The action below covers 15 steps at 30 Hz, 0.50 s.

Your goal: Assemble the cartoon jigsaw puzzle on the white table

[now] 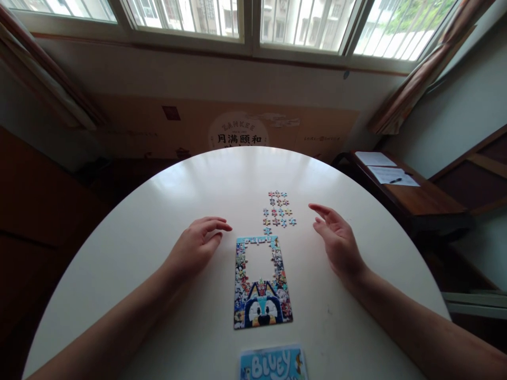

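A partly assembled jigsaw puzzle (262,311) lies flat on the white table, with a blue cartoon dog at its lower end and a gap in its middle. Several loose puzzle pieces (276,222) are laid out in rough rows just beyond its top edge; one light-blue piece (268,231) sits closest to that edge. To the left of the puzzle, my left hand (200,240) rests with fingers stretched out, holding nothing. My right hand (336,237) is right of the loose pieces, its thumb and fingers apart and nothing between them. Neither hand touches the puzzle.
A blue Bluey box or card (273,364) lies at the near edge of view on the round white table (119,264). Beyond the table are a printed carton panel (309,124) and windows. A wooden side table (420,198) with papers and a pen stands at right.
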Tool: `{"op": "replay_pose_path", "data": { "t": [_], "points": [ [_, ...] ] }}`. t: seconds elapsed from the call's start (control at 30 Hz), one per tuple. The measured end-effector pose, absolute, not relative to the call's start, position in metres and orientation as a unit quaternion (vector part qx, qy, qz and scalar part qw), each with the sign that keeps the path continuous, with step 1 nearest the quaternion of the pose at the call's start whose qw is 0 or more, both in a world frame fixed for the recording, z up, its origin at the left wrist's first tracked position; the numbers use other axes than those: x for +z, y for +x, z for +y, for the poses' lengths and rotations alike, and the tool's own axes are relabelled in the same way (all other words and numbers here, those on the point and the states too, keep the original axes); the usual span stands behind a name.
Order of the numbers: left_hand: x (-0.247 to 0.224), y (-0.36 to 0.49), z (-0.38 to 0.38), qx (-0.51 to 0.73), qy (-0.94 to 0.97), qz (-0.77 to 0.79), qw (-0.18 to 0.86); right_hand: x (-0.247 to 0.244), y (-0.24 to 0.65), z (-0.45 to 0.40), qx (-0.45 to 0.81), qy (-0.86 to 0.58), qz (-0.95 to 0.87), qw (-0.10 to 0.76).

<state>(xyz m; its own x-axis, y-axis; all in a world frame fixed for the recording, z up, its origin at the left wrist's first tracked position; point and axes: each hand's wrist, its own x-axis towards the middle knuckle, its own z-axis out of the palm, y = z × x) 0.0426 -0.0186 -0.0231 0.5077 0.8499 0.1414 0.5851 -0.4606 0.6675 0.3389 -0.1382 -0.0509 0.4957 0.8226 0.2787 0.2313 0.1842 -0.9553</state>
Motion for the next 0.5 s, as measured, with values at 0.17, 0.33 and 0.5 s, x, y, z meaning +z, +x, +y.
{"op": "replay_pose_path", "data": {
  "t": [0.17,0.33,0.5],
  "points": [
    [-0.021,0.044,-0.020,0.239,0.831,0.423,0.270,-0.051,0.339,-0.136,0.194,-0.612,-0.500,0.581],
    [-0.019,0.045,-0.022,0.246,0.844,0.405,0.251,-0.036,0.336,-0.135,0.086,-0.636,-0.596,0.483],
    [-0.020,0.045,-0.023,0.240,0.864,0.378,0.229,-0.011,0.331,-0.106,0.017,-0.683,-0.690,0.240]
  ]
}}
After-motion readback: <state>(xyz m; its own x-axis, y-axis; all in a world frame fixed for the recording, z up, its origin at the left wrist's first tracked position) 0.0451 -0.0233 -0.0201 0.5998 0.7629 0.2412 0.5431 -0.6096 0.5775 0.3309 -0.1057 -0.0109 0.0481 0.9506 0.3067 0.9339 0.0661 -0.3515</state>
